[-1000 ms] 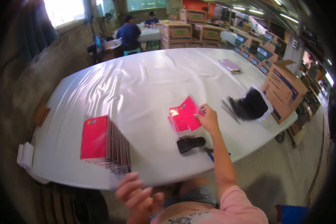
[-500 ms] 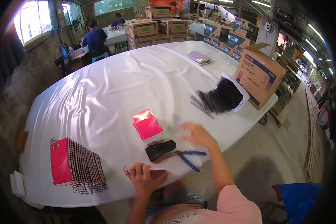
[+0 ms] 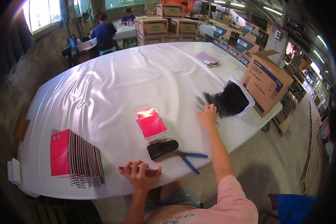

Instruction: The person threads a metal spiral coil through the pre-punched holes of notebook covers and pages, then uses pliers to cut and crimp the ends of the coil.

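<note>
Near the front edge, my left hand (image 3: 140, 175) is closed on a thin red notebook (image 3: 151, 173), tilted so that mostly its edge shows. My right hand (image 3: 208, 115) reaches forward to the black spiral binding coils (image 3: 221, 103). Its bent fingers are closed on a loose coil at the pile's near left side, partly hidden beneath them. Between my hands lie a black holder-like object (image 3: 162, 149) and blue-handled pliers (image 3: 192, 158). Just beyond them is a small stack of red notebooks (image 3: 152, 122) with punched edges.
A tall stack of coil-bound red notebooks (image 3: 76, 156) stands at the left. The coil pile spills from a white bag (image 3: 251, 98) beside an open carton (image 3: 267, 84). A purple pad stack (image 3: 206, 58) lies farther back on the white-covered table (image 3: 112, 93). Two people sit behind.
My right hand has moved forward and right, from above the pliers to the loose coils. My left hand keeps the notebook near the front edge. The whole view has shifted slightly.
</note>
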Demonstrator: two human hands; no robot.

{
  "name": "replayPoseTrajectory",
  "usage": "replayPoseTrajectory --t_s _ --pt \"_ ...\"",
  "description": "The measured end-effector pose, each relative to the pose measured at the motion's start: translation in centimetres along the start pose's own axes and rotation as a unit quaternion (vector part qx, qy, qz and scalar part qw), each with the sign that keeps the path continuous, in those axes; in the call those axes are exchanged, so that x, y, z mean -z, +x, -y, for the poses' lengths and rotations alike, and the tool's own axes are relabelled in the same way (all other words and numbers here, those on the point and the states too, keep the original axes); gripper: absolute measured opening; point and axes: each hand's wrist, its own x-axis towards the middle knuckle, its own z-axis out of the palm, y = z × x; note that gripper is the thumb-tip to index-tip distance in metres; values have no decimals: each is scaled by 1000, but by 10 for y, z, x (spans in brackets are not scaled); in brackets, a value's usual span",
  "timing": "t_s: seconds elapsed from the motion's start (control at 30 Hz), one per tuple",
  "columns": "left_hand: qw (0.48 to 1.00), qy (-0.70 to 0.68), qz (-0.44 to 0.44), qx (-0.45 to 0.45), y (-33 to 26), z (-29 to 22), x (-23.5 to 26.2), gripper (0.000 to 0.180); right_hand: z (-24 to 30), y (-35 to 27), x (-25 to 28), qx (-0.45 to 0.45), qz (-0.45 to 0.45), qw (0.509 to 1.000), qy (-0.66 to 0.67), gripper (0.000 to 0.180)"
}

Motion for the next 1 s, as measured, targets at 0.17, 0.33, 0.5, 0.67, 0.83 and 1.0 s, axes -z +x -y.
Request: replayPoseTrajectory --t_s 0.17,0.33,0.5,0.67,0.83,1.0 --pt "1000 -25 -14 8 2 3 7 40 -13 5 -5 77 57 993 70 23" --pt "1000 -22 -19 10 6 -5 5 41 29 -52 69 238 114 904 337 21" --pt "999 -31 -10 27 2 5 7 41 77 -147 118 221 343 785 466 17" --pt "999 -37 -11 26 4 2 7 42 91 -164 113 174 300 774 530 19" --pt "999 -32 -4 13 1 8 6 48 100 -164 116 244 345 780 461 20" --pt "1000 -29 -2 8 3 8 8 52 97 -162 116 271 322 775 471 19"
